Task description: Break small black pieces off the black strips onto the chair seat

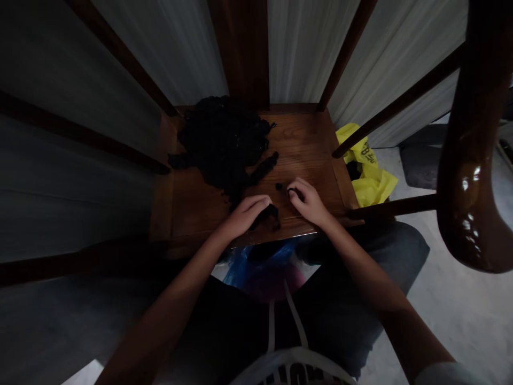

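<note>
While the left hand grips a black strip closed, the right hand pinches a black scrap, steadying both against the chair seat.

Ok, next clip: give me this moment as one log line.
left hand: on black strip | right hand: holding small black bit | nearby: black pile, wooden seat, yellow bag

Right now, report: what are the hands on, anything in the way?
Left hand on black strip. Right hand pinching black bit. Black heap beyond, on wooden seat.
</note>
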Tool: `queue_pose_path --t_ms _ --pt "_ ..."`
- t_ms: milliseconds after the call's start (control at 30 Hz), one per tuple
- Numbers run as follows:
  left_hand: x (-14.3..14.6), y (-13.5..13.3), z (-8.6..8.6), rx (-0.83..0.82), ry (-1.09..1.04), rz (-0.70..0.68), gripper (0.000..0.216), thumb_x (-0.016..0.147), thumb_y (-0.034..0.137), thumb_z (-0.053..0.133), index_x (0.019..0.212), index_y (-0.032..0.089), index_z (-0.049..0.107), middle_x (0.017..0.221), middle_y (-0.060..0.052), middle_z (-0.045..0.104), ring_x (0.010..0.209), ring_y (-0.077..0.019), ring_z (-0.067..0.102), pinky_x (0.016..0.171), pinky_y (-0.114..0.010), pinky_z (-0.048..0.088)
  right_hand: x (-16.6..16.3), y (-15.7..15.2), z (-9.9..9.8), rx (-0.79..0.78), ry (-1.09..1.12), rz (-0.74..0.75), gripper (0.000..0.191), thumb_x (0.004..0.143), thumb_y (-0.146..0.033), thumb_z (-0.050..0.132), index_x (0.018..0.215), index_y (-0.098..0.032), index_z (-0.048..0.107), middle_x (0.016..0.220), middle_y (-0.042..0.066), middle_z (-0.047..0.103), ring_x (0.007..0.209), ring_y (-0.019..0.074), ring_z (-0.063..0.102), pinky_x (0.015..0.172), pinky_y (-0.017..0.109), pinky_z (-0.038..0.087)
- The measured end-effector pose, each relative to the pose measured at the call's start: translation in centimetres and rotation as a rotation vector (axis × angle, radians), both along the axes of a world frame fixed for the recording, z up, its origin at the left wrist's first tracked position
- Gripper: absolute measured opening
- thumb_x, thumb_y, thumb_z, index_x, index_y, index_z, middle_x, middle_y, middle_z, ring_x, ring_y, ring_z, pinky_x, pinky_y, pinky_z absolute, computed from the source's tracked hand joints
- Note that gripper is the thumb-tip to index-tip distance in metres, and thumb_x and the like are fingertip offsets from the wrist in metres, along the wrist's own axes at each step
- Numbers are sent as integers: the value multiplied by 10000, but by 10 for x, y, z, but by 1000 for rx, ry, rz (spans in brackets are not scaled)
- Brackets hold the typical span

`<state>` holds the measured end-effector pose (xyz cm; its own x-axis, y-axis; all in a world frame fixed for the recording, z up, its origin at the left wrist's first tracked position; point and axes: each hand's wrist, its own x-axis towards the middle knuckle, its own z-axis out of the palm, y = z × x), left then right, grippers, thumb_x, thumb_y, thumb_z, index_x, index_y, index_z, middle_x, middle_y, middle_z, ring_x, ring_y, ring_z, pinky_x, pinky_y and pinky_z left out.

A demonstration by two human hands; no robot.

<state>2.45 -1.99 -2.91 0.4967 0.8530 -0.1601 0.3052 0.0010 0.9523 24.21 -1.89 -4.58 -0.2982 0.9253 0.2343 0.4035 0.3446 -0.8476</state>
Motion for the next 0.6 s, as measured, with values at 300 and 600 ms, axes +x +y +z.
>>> queue_pose_path --t_ms 300,600 --pt "1 -2 -4 -12 -93 -3 513 798 147 396 1286 180 552 1376 -58 556 1293 -196 482 1136 -363 316 12 14 -5 185 -284 -193 171 959 -318 472 1027 -198 573 937 73 571 888 212 551 806 346 460" --pt "6 -6 -12 28 -195 1 559 810 171 603 1351 185 463 1209 -87 593 1067 -146 593 1000 -315 440 8 16 -2 251 -321 -272 236 966 -283 444 1159 -187 540 1066 110 574 982 227 581 846 355 490"
